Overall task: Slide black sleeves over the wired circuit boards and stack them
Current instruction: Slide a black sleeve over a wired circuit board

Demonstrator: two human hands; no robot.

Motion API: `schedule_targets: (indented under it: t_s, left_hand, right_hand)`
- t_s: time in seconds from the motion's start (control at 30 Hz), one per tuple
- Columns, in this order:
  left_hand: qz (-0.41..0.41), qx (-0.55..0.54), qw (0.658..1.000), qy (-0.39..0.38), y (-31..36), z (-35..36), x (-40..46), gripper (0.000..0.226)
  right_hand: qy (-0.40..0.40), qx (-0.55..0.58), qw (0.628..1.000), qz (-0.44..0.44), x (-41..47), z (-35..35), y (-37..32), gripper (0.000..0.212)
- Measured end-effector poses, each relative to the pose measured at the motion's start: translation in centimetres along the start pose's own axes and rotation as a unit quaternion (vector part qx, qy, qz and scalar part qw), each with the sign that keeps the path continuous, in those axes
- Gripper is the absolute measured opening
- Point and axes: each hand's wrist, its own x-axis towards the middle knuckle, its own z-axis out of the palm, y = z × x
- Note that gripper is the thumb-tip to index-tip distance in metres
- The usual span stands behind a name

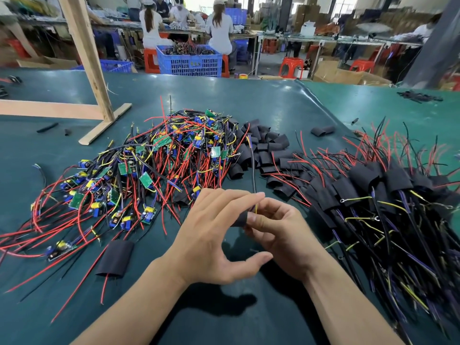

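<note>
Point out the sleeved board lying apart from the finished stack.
The sleeved board left of the left hand, lying alone near the bare boards; the rest are stacked at right.

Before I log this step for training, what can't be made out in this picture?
Head view only:
- Board in the held black sleeve: hidden by left hand and right hand.
- Finished stack: cut off by the right edge.
- Board markings in unsleeved pile: too small.

Two hands (214, 235) — three heaps (154, 165), uncounted.
</note>
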Motion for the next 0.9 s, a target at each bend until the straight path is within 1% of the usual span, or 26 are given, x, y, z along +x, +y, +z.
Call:
schedule_targets:
  t_s: [0.07, 0.17, 0.23, 0.33, 0.43, 0.5, 0.53, 0.63, 0.73, 0.8, 0.9]
  left_hand:
    - [0.005, 0.007, 1.0, 0.001, 0.0, 0.1, 0.0, 0.07]
    - [0.002, 0.006, 1.0, 0.018, 0.1, 0.2, 0.0, 0.071]
    - [0.001, -0.01, 0.999, 0.033, 0.3, 0.2, -0.1, 0.074]
    - [0.014, -0.018, 0.999, 0.028, 0.5, 0.3, -0.2, 0.079]
    - [0.009, -0.029, 0.999, 0.011, 0.5, 0.3, -0.2, 0.079]
    - [0.001, -0.041, 0.999, 0.002, 0.4, 0.5, -0.4, 0.076]
    - [-0.01, -0.049, 0.999, 0.0, 0.4, 0.5, -0.4, 0.074]
    - [-0.06, -0.044, 0.997, 0.027, -0.4, 0.2, -0.4, 0.063]
    - [-0.096, -0.024, 0.995, 0.031, -1.3, -0.5, -0.3, 0.048]
    - [-0.105, -0.031, 0.994, 0.023, -1.4, -0.8, -0.3, 0.044]
    - [-0.095, -0.034, 0.994, 0.029, -1.3, -0.9, -0.3, 0.044]
  right_hand:
    - [0.001, 0.001, 1.0, -0.002, 0.0, -0.1, 0.0, 0.01]
    - [-0.002, 0.002, 1.0, 0.019, -0.1, 0.1, -0.1, 0.013]
    - [-0.01, 0.029, 0.999, 0.023, -0.2, 0.2, -0.1, 0.011]
    - [-0.035, 0.05, 0.998, 0.017, -0.3, 0.0, -0.2, 0.009]
    - [-0.055, 0.053, 0.997, 0.031, -0.4, -0.1, -0.1, 0.019]
    - [-0.043, 0.046, 0.998, 0.028, -0.2, 0.0, 0.0, 0.03]
    - [-0.03, 0.044, 0.998, 0.021, -0.1, 0.0, 0.0, 0.029]
    - [0.006, 0.051, 0.999, -0.005, 0.3, 0.0, 0.0, 0.017]
    - [0.028, 0.05, 0.998, -0.028, 0.4, -0.1, 0.0, 0.015]
    - [0.028, 0.049, 0.998, -0.032, 0.4, -0.2, -0.1, 0.016]
    - [0.0, 0.045, 0.999, -0.011, 0.1, -0.2, -0.5, 0.019]
